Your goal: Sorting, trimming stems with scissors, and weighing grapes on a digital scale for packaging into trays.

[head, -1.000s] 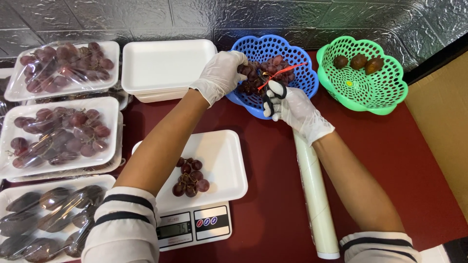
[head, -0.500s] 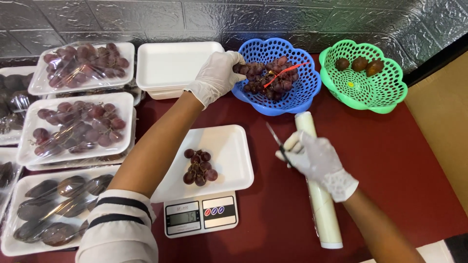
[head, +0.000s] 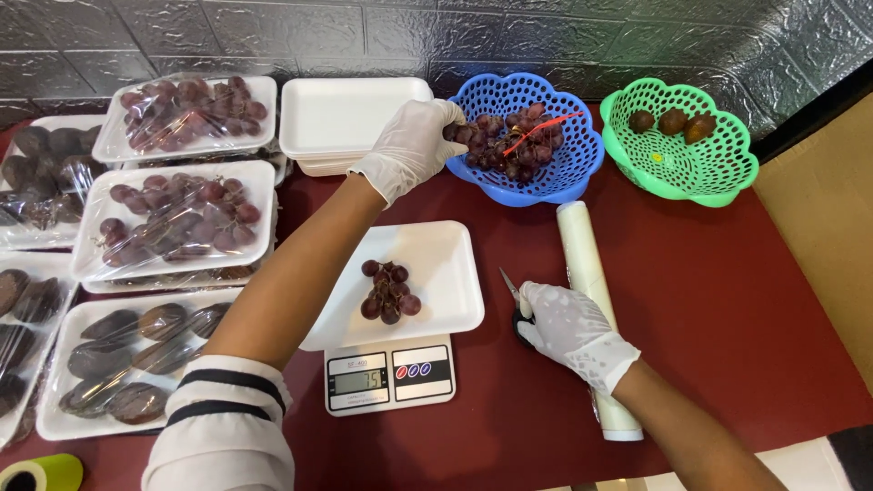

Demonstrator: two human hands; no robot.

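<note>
My left hand (head: pixel 414 145), in a white glove, reaches into the blue basket (head: pixel 568 177) and grips a bunch of dark red grapes (head: pixel 505 141). My gloved right hand (head: pixel 568 329) holds small scissors (head: pixel 511 289) low over the red table, beside the roll of cling film (head: pixel 587 282). A white foam tray (head: pixel 441 273) rests on a digital scale (head: pixel 391 377) and carries a small cluster of grapes (head: pixel 386 293).
A green basket (head: pixel 718 173) at the back right holds three brown fruits. A stack of white foam trays (head: pixel 346 118) sits behind the scale. Wrapped trays of grapes (head: pixel 177 218) and dark fruit (head: pixel 136 350) line the left side. A green tape roll (head: pixel 41 473) lies bottom left.
My right hand has drawn back from the blue basket with the scissors, down to the table beside the film roll. My left hand stays in the basket.
</note>
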